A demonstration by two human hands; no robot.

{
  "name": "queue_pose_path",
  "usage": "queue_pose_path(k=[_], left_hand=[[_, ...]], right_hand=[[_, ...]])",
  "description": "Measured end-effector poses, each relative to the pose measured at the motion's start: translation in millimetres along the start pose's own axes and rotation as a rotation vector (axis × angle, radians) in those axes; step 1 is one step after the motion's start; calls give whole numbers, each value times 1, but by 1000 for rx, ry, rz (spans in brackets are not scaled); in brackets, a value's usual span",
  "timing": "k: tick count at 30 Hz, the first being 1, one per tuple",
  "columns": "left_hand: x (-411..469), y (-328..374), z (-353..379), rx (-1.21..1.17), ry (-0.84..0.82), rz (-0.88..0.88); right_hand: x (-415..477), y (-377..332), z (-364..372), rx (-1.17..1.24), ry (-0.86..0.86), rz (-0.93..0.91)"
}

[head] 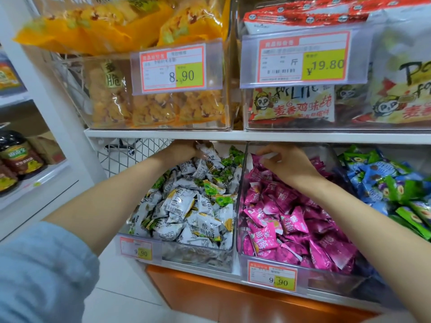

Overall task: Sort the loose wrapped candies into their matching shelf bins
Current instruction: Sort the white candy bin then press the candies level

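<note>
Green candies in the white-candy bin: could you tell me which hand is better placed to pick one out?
Probably the left hand: it is inside the white-candy bin, near the green candies. The right hand reaches into the pink candies instead.

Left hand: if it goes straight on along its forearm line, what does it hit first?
The left hand points back and rightward under the shelf board. It grips white-wrapped candies atop the heap, so more of those come first; behind them probably the rear wall of the clear bin, but depth is unclear.
</note>
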State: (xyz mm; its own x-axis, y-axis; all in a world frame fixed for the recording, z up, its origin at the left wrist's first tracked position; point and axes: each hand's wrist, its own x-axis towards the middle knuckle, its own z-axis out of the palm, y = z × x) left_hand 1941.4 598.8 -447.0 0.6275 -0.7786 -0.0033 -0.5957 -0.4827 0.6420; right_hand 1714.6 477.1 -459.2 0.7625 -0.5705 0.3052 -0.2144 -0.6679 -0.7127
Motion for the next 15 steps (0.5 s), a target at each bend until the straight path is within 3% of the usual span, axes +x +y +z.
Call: queue_pose_path(k=[8, 12, 15], left_hand=[[-16, 6, -3, -169, 147, 200], [-18, -4, -10, 38, -10, 219], [-20, -12, -12, -51, -14, 253]], right_hand=[[-2, -2, 1, -25, -8, 7], [-3, -2, 0, 0, -8, 13], [-2, -3, 1, -3, -10, 13]])
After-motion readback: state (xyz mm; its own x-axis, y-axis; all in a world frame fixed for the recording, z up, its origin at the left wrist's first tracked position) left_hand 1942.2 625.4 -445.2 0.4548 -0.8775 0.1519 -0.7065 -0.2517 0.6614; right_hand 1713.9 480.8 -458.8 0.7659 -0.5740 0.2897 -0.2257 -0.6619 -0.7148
